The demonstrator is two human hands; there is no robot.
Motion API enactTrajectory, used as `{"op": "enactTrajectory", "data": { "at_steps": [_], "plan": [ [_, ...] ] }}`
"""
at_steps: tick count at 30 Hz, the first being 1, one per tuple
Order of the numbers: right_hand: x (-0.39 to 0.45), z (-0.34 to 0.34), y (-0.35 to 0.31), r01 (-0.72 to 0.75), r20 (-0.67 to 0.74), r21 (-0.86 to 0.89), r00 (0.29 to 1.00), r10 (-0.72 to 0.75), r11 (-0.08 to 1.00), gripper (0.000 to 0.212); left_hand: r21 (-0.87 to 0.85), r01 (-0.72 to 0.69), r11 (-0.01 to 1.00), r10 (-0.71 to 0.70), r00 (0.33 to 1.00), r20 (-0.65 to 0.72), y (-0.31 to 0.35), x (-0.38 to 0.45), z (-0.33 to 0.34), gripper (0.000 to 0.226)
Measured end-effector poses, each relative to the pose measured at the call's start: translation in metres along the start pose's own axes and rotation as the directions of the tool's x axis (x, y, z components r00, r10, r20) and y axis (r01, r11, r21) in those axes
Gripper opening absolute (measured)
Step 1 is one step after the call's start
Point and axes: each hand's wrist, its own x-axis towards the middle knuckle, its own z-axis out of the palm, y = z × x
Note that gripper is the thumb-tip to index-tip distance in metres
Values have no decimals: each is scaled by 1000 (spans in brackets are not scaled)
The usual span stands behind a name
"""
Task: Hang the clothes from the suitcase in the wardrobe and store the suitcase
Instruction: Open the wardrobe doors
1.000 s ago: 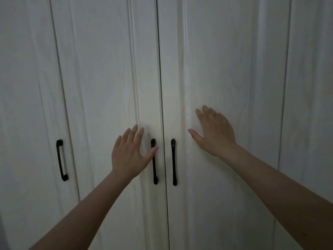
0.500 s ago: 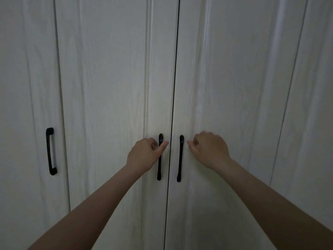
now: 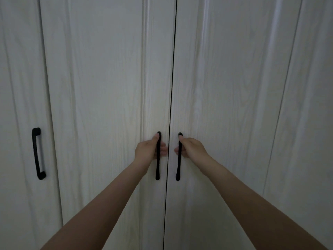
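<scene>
Two bare hands grip the paired black handles at the meeting edge of the white wardrobe doors (image 3: 111,87). Left hand (image 3: 147,149) is curled around the upper part of the left handle (image 3: 158,165), thumb along the bar; right hand (image 3: 191,147) is curled likewise around the right handle (image 3: 178,166). Both doors are closed, a thin dark seam between them. A third black handle (image 3: 38,153) sits on the neighbouring door at far left, untouched. Suitcase and clothes are out of view.
</scene>
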Motion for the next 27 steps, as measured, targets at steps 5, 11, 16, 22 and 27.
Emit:
{"op": "enactTrajectory", "data": {
  "at_steps": [5,11,16,22,27],
  "plan": [
    [7,7,-8,-130,-46,253,988,146,959,56,36,40,999,-39,999,-35,5,2,-2,45],
    [14,6,-6,-134,-80,220,985,155,966,50,54,-9,999,15,995,-101,1,2,0,51],
    [2,9,-5,-135,-140,275,974,179,952,49,70,-10,997,18,994,-107,3,-10,-1,50],
    [-29,4,-10,-122,-194,219,967,166,968,49,120,-26,992,39,993,-108,7,-35,-9,53],
    [-72,-9,-17,-102,-237,213,959,153,972,48,97,-79,992,89,991,-104,12,-71,-27,52]
  ]
}}
